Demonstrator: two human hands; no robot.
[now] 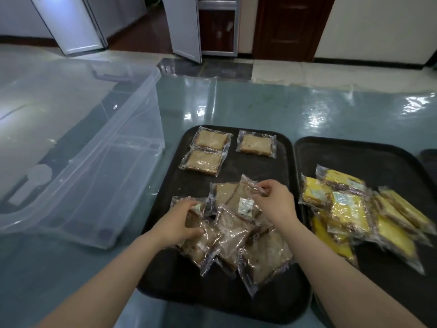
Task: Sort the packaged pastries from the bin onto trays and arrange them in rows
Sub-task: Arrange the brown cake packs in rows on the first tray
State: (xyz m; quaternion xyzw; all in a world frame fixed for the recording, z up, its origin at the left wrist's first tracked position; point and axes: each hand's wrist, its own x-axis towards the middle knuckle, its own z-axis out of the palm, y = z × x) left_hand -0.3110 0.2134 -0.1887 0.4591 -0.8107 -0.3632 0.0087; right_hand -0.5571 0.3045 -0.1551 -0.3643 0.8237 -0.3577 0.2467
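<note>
A black tray (279,166) lies in front of me. Three brown pastry packets are set out at its far end: two in a column on the left (208,150) and one to their right (256,143). A loose heap of several brown packets (236,235) covers the tray's near half. My left hand (182,221) grips a packet at the heap's left side. My right hand (275,197) pinches the edge of a packet (233,192) at the top of the heap. A second black tray (378,159) to the right carries a pile of several yellow packets (354,211).
A clear plastic bin (94,166) stands to the left of the trays on the glossy blue-green tabletop (260,100). I see nothing inside it. The table's far edge meets a tiled floor, with white cabinet doors and a dark wooden door behind.
</note>
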